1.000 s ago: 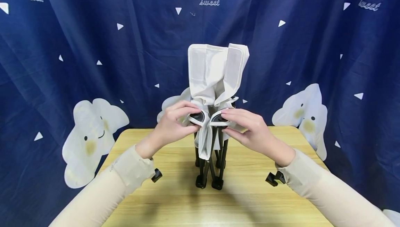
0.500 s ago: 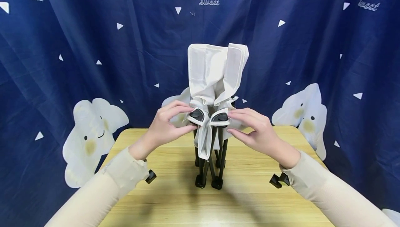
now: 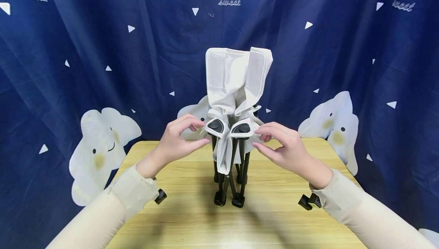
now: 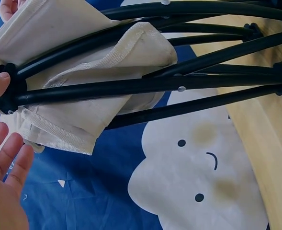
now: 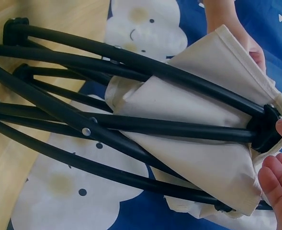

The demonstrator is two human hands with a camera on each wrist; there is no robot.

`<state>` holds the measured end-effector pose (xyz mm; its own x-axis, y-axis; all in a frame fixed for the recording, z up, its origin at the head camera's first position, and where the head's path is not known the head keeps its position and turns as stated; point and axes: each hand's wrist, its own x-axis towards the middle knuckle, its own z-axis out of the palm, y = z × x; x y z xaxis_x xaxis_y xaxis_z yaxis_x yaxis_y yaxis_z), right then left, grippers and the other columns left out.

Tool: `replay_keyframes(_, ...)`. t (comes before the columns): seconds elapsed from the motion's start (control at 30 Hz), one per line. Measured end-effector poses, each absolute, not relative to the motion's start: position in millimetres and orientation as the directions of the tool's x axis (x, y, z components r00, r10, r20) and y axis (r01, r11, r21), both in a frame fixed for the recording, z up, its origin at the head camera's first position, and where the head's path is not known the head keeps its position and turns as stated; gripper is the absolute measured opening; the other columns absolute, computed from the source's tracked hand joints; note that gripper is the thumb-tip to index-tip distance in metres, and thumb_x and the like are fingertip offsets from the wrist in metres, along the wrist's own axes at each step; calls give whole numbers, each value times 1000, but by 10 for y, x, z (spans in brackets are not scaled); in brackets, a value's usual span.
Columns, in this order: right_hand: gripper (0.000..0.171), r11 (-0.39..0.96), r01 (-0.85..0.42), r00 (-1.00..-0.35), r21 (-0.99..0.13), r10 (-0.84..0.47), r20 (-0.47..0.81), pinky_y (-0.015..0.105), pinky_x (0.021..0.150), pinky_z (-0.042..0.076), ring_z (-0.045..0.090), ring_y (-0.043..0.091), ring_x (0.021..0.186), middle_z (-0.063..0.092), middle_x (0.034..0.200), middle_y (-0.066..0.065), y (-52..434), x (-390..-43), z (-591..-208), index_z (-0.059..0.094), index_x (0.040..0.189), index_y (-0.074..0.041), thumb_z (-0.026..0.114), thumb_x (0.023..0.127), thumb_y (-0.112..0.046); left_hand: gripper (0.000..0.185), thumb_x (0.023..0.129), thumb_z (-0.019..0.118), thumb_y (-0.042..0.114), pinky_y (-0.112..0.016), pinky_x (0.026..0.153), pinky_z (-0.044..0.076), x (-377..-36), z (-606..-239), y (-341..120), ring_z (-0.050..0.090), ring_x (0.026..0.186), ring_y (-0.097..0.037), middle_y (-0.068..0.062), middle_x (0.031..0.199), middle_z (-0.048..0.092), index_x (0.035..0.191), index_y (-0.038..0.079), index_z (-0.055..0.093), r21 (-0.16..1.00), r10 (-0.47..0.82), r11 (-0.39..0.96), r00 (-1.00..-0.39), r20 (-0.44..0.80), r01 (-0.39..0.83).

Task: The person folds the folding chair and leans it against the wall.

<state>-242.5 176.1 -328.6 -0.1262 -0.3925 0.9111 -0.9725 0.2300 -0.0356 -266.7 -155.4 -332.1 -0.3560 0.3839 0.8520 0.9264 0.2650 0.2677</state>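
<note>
A folded camp chair [image 3: 233, 127] with cream fabric and black legs stands upright at the middle of the wooden table [image 3: 274, 218]. The left hand [image 3: 178, 142] at 9 o'clock and the right hand [image 3: 286, 148] at 3 o'clock have relaxed, spread fingers, fingertips barely touching its 2 front corners, gripping nothing.

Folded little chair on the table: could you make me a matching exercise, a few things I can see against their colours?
Things:
1. chair frame
2. chair fabric
3. table
4. curtain

Colours:
A. light wood
B. dark blue with white triangles and clouds
C. black
D. cream white

Pairs: 1-C, 2-D, 3-A, 4-B
</note>
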Motion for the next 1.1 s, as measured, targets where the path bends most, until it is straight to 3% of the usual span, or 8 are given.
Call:
replay_keyframes(0.3,30,233,-972,-112,-18,-397,911,22,65,56,64,16,68,75,85,9,1761,-2403,-3350,76,101,3,73,106,-26,38,68,98,-5,-23,80,57,-2678,-3392,-1608,68,88,-19,-8,93,74,95,5,72,283,392,276,-377,839,918)
replay_keyframes(0.57,27,232,-972,-119,-24,-404,907,21,63,54,63,14,66,73,85,6,1765,-2399,-3457,75,101,-1,72,106,-28,39,66,98,-4,-22,78,55,-2696,-3512,-1622,67,84,-21,-5,90,74,95,6,73,259,393,279,-356,848,925)
replay_keyframes(0.67,27,223,-974,-120,-29,-409,904,21,62,54,62,14,66,73,85,6,1759,-2388,-3512,74,101,-1,72,107,-27,39,66,98,-4,-27,77,57,-2698,-3579,-1627,67,84,-22,-6,91,74,95,6,73,269,402,270,-362,841,924)
replay_keyframes(1.1,24,216,-973,-172,-82,-442,880,19,61,55,63,13,66,72,83,3,1756,-2340,-3730,74,103,-2,69,108,-26,40,67,96,-6,-26,79,57,-2688,-3833,-1626,70,89,-24,-8,95,76,98,7,73,297,428,260,-385,818,919)
